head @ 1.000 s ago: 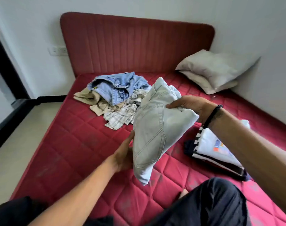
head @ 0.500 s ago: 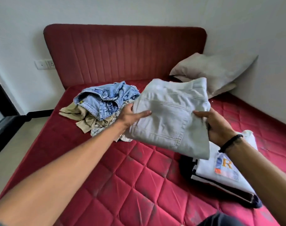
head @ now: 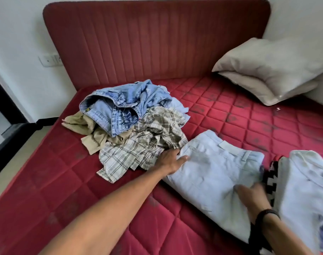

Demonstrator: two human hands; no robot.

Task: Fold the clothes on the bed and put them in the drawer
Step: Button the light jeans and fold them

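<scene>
A: What is seen nearest the foot edge of the mattress?

B: The folded pale trousers are laid flat on the red quilting, toward the right side. The right hand is rested on their near right part; it is blurred, so whether its fingers are flat or curled cannot be told. A dark band is worn on that wrist.

A: And the left hand?

B: It is stretched out with straight fingers, pressed against the trousers' left edge where the plaid shirt meets them. Nothing is gripped by it.

A: What is placed beside the trousers?

B: A folded white printed T-shirt is seen at the right edge, lying on a black-and-white patterned garment, which shows just beside the trousers' right side.

A: What is found farther up the mattress?

B: An unfolded heap is left near the left side: the plaid shirt in front, a crumpled khaki garment to its left, and blue jeans piled on top.

A: And at the head edge?

B: Two grey pillows are stacked in the far right corner, against the wall. The red ribbed headboard is seen behind everything.
</scene>
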